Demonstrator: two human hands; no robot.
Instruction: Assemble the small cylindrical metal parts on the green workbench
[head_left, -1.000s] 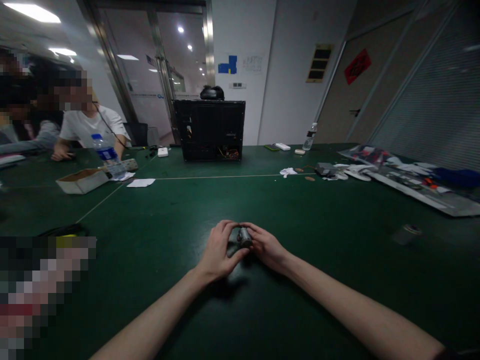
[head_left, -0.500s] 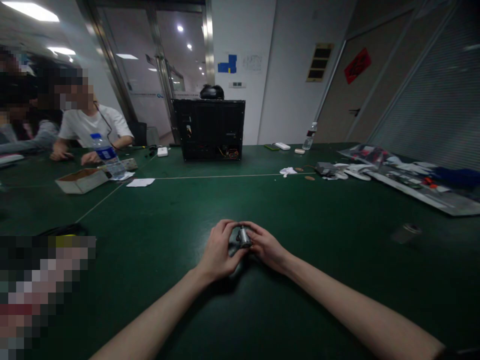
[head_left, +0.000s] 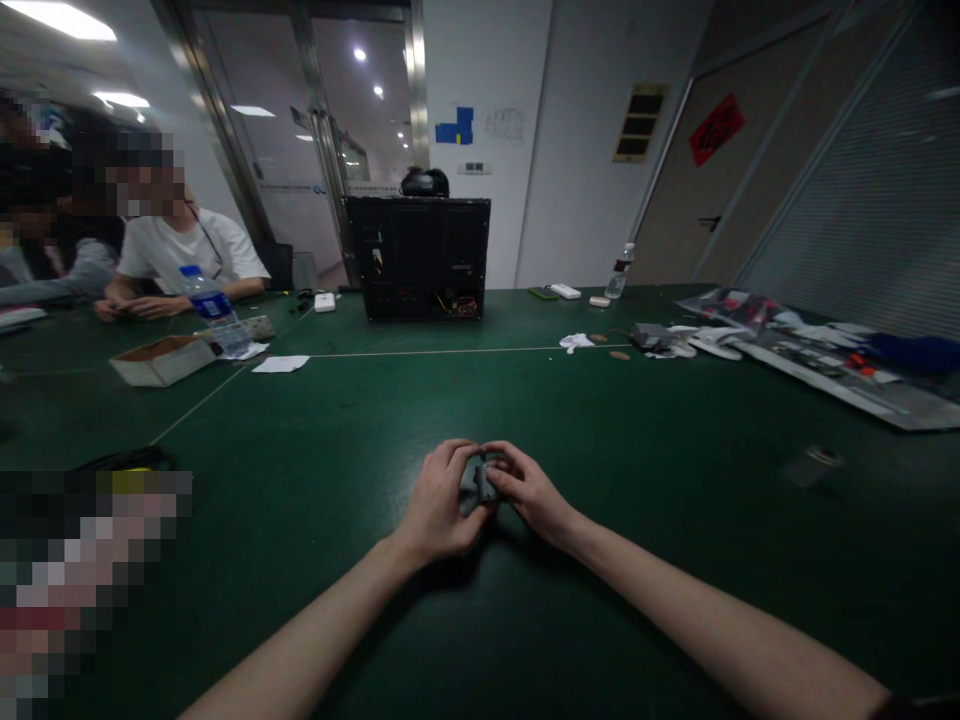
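A small grey metal cylindrical part [head_left: 484, 484] sits between my two hands, low over the green table. My left hand [head_left: 444, 503] curls round its left side, fingers arched over the far end and thumb at the near end. From the other side my right hand [head_left: 534, 493] grips it, with the thumb and fingers lying across its right face. Fingertips of both hands meet at the far end and hide much of the part, so its exact kind cannot be made out.
A similar metal cylinder [head_left: 816, 466] stands to the right on the green table [head_left: 637, 600]. Farther back are a black casing [head_left: 420, 260], an open box [head_left: 161, 362], a water bottle [head_left: 217, 318] and a cluttered board [head_left: 847, 370]. A person in white [head_left: 187, 250] sits at far left.
The metal part has turned between my hands, and my right thumb and fingers now cover more of its face. My left hand has hardly moved. The seated person's hands have come together.
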